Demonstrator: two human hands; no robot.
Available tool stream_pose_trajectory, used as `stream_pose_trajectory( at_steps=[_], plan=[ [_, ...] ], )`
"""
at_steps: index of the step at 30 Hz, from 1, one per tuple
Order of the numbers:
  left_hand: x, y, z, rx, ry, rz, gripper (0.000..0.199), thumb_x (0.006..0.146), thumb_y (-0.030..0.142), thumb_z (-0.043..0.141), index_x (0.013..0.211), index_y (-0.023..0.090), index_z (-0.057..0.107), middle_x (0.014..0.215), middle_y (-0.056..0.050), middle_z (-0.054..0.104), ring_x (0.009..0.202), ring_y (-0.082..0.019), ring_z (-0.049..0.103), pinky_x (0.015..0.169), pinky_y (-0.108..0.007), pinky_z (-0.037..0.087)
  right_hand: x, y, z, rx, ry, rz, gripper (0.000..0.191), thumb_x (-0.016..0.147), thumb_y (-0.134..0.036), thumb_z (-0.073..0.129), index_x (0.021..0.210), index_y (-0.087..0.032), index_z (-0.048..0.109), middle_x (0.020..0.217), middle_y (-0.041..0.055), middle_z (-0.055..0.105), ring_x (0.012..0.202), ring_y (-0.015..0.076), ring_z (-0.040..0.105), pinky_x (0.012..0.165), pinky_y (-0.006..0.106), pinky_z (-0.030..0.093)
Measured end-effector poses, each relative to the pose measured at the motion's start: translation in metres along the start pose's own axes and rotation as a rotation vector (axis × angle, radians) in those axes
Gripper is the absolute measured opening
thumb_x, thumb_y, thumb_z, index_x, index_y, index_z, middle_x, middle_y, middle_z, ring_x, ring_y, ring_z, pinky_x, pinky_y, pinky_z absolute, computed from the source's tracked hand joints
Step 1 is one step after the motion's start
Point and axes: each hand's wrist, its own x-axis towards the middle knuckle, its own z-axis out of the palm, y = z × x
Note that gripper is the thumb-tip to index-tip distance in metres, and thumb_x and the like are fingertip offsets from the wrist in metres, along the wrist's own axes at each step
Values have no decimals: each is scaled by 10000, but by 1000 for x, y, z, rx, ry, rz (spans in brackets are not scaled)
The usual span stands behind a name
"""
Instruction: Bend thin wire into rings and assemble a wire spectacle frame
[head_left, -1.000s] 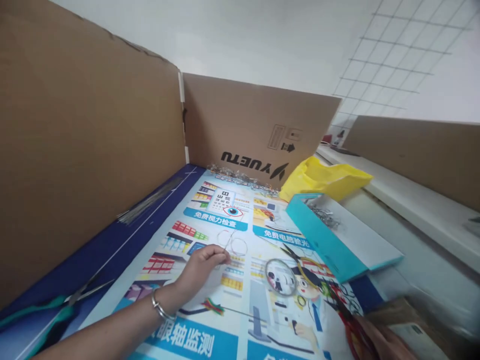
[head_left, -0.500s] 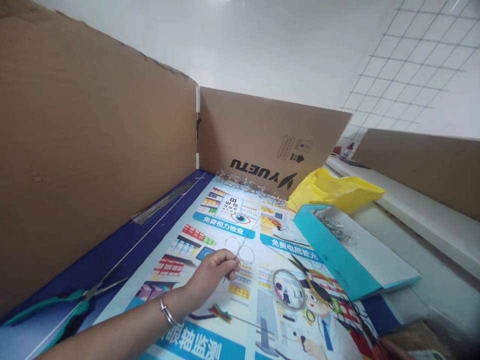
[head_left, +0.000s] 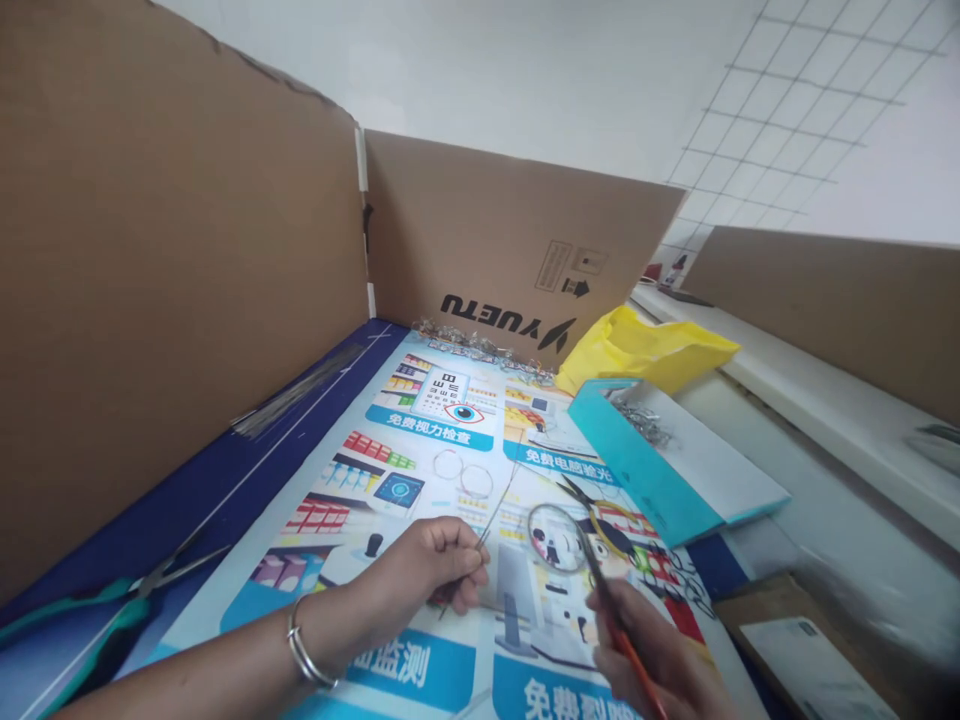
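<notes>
My left hand [head_left: 450,562], with a silver bangle on the wrist, pinches a thin wire [head_left: 504,503] that sticks up and to the right past the fingertips. A short end shows below the fingers. My right hand [head_left: 649,640] is closed around red-handled pliers [head_left: 621,632], their dark jaws pointing up and left; the handles are partly hidden in the palm. Just beyond the jaws lies a round coil of wire [head_left: 531,548]. Yellow-handled scissors [head_left: 600,515] rest beside the coil. A thin wire shape with two round loops [head_left: 474,497] lies on the printed poster [head_left: 352,570].
Green-handled pliers [head_left: 139,592] and a bundle of straight wires [head_left: 292,392] lie at left. A blue-and-white box [head_left: 720,480] with metal pieces [head_left: 643,420], a yellow bag [head_left: 637,350] and a brown package [head_left: 802,650] stand at right. Cardboard walls [head_left: 480,220] enclose the back and left.
My right hand has come up from the lower right edge, bringing the red-handled pliers toward my left hand. My left hand keeps the wire and sits slightly lower. The view has shifted a little.
</notes>
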Motion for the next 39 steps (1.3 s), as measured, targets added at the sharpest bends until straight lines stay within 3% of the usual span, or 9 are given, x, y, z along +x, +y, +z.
stream_pose_trajectory(
  at_steps=[2, 4, 11, 29, 39],
  plan=[
    [-4, -1, 3, 2, -41, -43, 257, 723, 380, 691, 721, 145, 588, 663, -14, 651, 515, -89, 571, 520, -218, 408, 11, -26, 7, -27, -171, -58, 235, 836, -433, 515, 955, -231, 518, 781, 19, 540, 697, 168, 516, 641, 270, 466],
    [-7, -1, 6, 8, -75, -88, 256, 712, 376, 697, 721, 144, 591, 662, -10, 648, 523, -96, 586, 520, -220, 428, 20, -42, 11, -54, -258, -77, 168, 844, -378, 504, 892, -222, 464, 757, -10, 474, 664, 140, 438, 625, 254, 420],
    [-8, -5, 10, 41, -117, -147, 268, 691, 377, 705, 723, 141, 583, 643, -10, 650, 489, -100, 587, 478, -211, 444, 34, -51, 20, -38, -391, -138, 228, 856, -423, 487, 878, -202, 437, 751, -26, 437, 649, 120, 376, 590, 237, 356],
    [-4, -9, 9, 44, -130, -191, 257, 683, 365, 692, 657, 135, 580, 562, -5, 618, 480, -116, 594, 468, -218, 454, 43, -57, 20, -53, -459, -149, 239, 865, -438, 463, 858, -198, 461, 756, -13, 483, 648, 121, 412, 573, 222, 362],
    [-7, -16, 25, -100, -95, -311, 310, 641, 376, 735, 711, 130, 561, 659, -29, 640, 503, -115, 604, 468, -218, 457, 49, -49, 16, -184, -549, -14, 177, 825, -354, 466, 766, -188, 467, 730, 0, 517, 650, 130, 454, 575, 238, 355]
  ],
)
